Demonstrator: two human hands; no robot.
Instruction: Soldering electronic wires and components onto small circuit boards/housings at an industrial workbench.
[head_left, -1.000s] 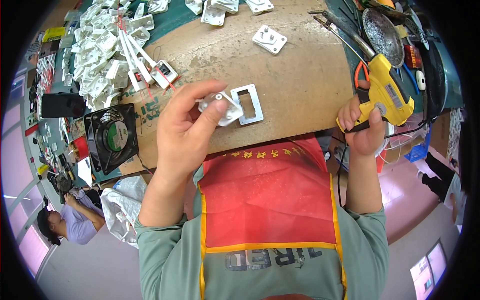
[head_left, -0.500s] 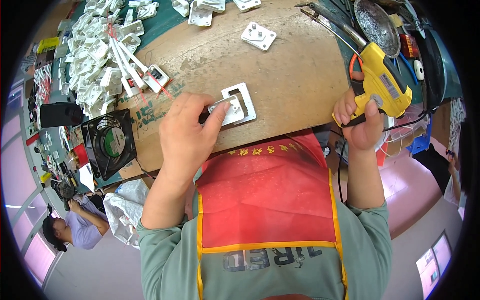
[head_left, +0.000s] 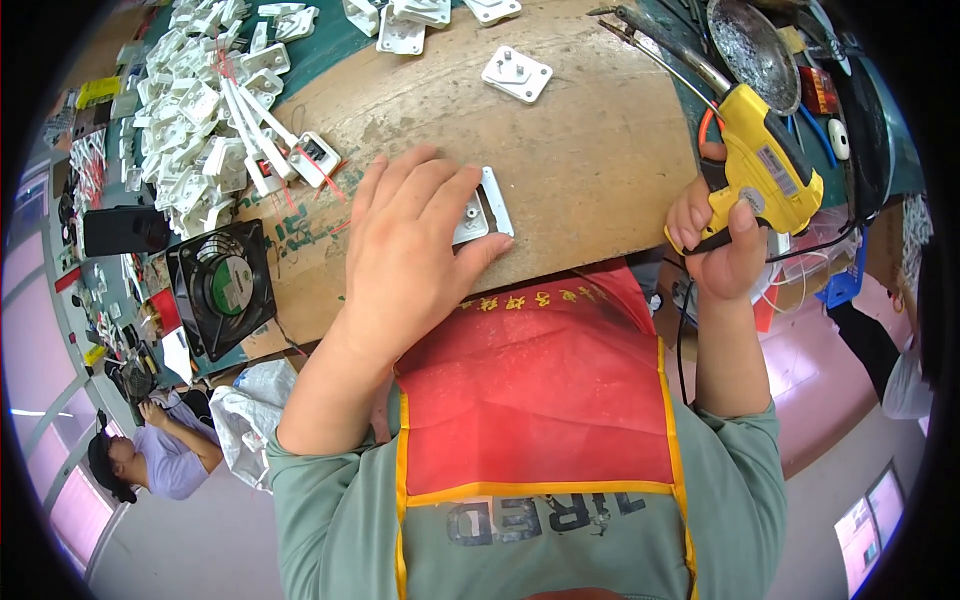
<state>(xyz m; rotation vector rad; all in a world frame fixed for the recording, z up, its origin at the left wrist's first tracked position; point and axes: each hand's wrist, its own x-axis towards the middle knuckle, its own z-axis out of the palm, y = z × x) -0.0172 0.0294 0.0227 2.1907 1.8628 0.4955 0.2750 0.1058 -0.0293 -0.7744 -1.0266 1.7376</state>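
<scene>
My left hand [head_left: 415, 225] lies over a white rectangular frame [head_left: 498, 203] on the brown work board, fingers stretched and spread, the thumb by the frame's near edge. Within the frame sits a small white plastic plate [head_left: 470, 222] with a round boss. My hand covers the left part of both. At the right, my right hand [head_left: 715, 235] is wrapped round the handle of a yellow soldering gun [head_left: 765, 165]. Its metal tip and thin guide tube point up and left, above the board's far right edge.
A heap of white plastic parts [head_left: 195, 130] fills the far left, beside wired white pieces [head_left: 315, 158]. A black fan [head_left: 220, 285] stands at the board's left edge. Another white plate with prongs [head_left: 517, 74] lies farther back. A metal pan [head_left: 752, 60] is at far right. Another person [head_left: 165, 455] sits left.
The small white plate has gone from my left thumb and fingers down into the frame. My left hand has spread out over it. The right hand keeps its hold on the soldering gun.
</scene>
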